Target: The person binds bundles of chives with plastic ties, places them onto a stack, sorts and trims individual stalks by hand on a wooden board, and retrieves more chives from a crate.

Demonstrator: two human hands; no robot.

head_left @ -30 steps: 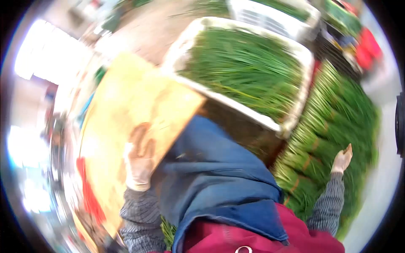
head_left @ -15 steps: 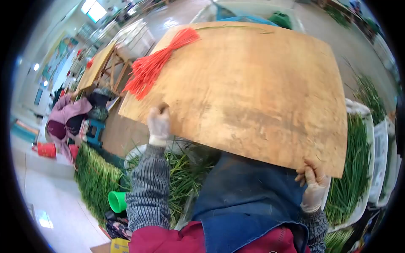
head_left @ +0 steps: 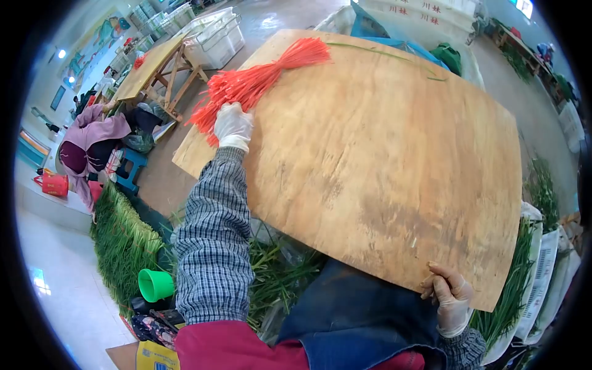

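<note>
A bundle of red plastic strips (head_left: 271,71) lies fanned out on the far left part of the wooden board (head_left: 382,142). My left hand (head_left: 233,126), in a thin whitish glove, is on the near end of the strips with its fingers curled down; the fingertips are hidden. At the board's near right edge is my right hand (head_left: 449,297), gloved too, with its fingers bent and drawn together beside the edge. Whether anything small is between those fingers cannot be made out. Two thin green leaves lie near the board's far edge.
Loose green stalks (head_left: 277,271) lie below the board. A green cup (head_left: 156,285) stands beside bundled greens (head_left: 126,243) at left. Another person (head_left: 92,145) bends by a wooden table (head_left: 148,68). Crates of greens (head_left: 512,296) are at right, white crates (head_left: 213,40) behind.
My left hand has moved forward from the board's near edge onto the red strips. My right hand stays by the near right edge. The view has shifted slightly.
</note>
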